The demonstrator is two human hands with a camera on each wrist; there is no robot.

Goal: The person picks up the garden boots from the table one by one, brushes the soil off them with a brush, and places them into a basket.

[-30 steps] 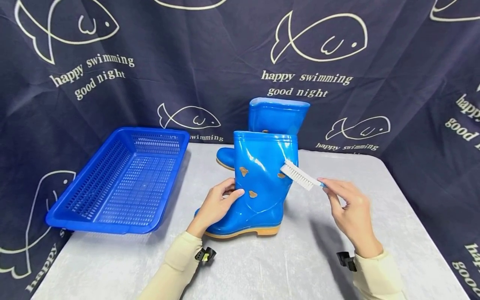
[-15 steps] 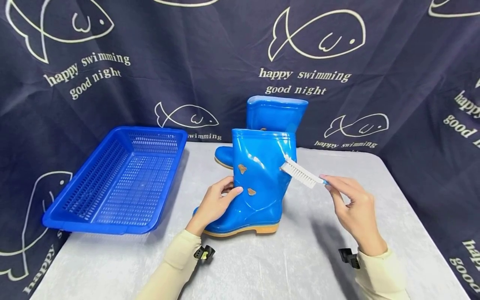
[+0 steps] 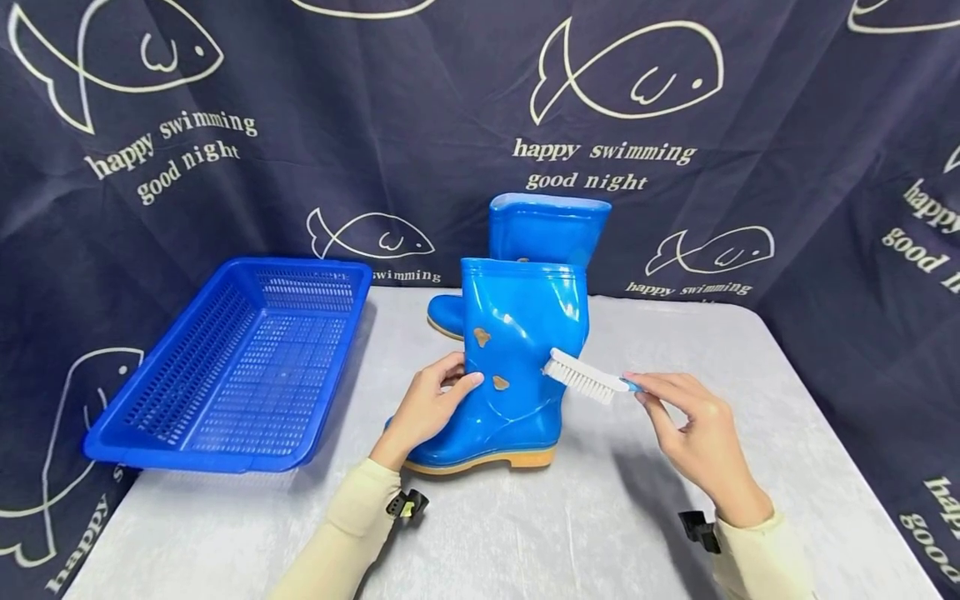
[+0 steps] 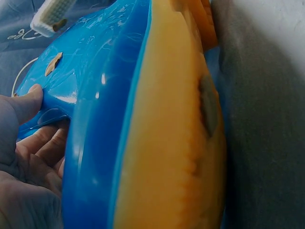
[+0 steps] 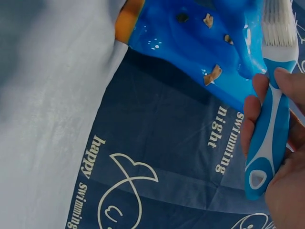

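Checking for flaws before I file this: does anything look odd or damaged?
Brown patches break the glossy blue on the front boot, near the left hand, and on the rear boot; probably dirt, but possibly damage.

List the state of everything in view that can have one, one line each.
Front boot: upright, brown patches on its side, held by the left hand
Rear boot: upright, brown-patched, partly hidden behind the front boot
Brush: gripped in the right hand, head beside the front boot's shaft, contact unclear
Blue basket: open side up
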